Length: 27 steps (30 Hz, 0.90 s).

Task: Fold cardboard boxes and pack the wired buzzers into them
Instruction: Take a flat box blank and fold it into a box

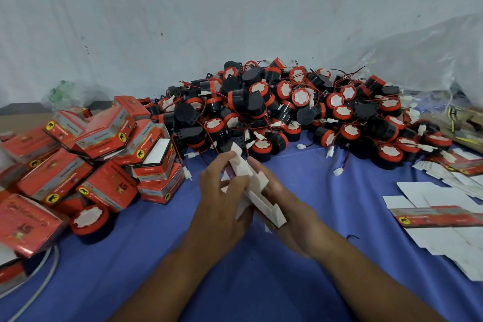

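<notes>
White cardboard, a half-folded box blank (251, 185), sits pinched between both hands over the blue cloth (261, 282): left hand (224, 196) grips one side, right hand (282, 206) the other. Behind them, the buzzer heap (287, 110).

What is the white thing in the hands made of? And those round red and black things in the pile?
The white box looks like thin matte cardboard: flat panels, sharp creases, bent flaps. The buzzers look like hard, shiny plastic, black bodies with red rims; the white centres could be paper or plastic.
</notes>
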{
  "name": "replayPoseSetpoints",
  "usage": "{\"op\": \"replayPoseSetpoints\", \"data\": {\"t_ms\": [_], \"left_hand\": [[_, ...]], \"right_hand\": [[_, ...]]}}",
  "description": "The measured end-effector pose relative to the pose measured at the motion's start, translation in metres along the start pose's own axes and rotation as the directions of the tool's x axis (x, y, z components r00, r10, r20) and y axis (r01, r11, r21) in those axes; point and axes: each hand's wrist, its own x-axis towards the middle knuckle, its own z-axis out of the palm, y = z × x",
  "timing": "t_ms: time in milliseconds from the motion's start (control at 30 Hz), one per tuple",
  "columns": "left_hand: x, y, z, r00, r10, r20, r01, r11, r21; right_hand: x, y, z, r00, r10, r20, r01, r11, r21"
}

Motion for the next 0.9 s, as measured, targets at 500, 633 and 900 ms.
{"op": "replayPoseSetpoints", "data": {"t_ms": [500, 633, 900], "left_hand": [[0.002, 0.010, -0.001, 0.982, 0.058, 0.180, 0.002, 0.950, -0.314], [-0.001, 0.014, 0.001, 0.994, -0.052, 0.095, 0.087, 0.906, -0.414], [0.000, 0.006, 0.002, 0.974, -0.220, 0.060, 0.223, 0.860, -0.459]], "right_hand": [[0.005, -0.002, -0.017, 0.768, -0.088, -0.634, 0.087, 0.996, -0.033], [0.006, -0.001, -0.018, 0.737, -0.074, -0.672, 0.098, 0.995, -0.002], [0.003, 0.004, -0.021, 0.928, -0.078, -0.365, 0.065, 0.997, -0.049]]}}
